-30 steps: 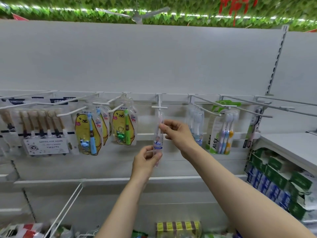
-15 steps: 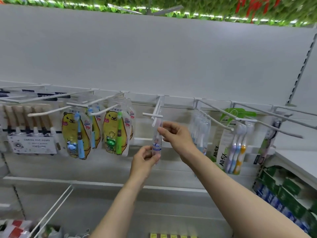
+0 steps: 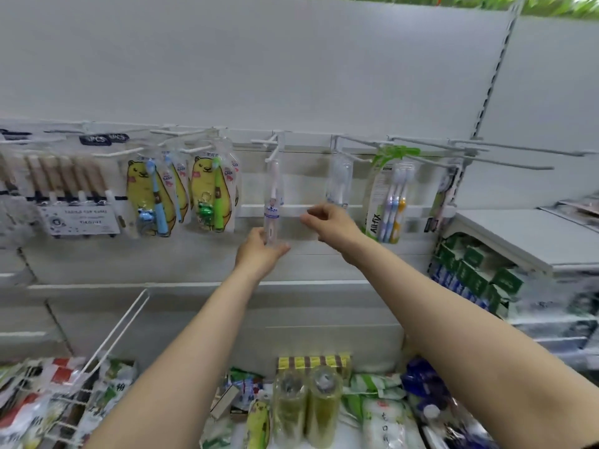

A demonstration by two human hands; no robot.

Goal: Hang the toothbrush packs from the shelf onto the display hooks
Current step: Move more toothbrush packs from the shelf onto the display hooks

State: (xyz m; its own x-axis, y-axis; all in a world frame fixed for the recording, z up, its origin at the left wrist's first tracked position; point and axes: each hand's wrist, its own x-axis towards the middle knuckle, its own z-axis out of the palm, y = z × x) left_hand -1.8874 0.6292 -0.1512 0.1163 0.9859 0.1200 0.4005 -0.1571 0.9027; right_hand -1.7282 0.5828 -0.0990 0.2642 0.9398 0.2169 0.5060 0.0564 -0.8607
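One clear toothbrush pack [image 3: 272, 196] hangs on the centre display hook [image 3: 271, 150], above the lower shelf [image 3: 382, 416].
Risk: if you let go abruptly it may swing and slide off the hook tip; it seems to sit near that end.
Left hand [image 3: 259, 251]: below the pack, your fingers [image 3: 270, 238] lightly holding its bottom end.
Right hand [image 3: 327, 222]: just right of the pack, loosely curled, holding nothing, apart from it.
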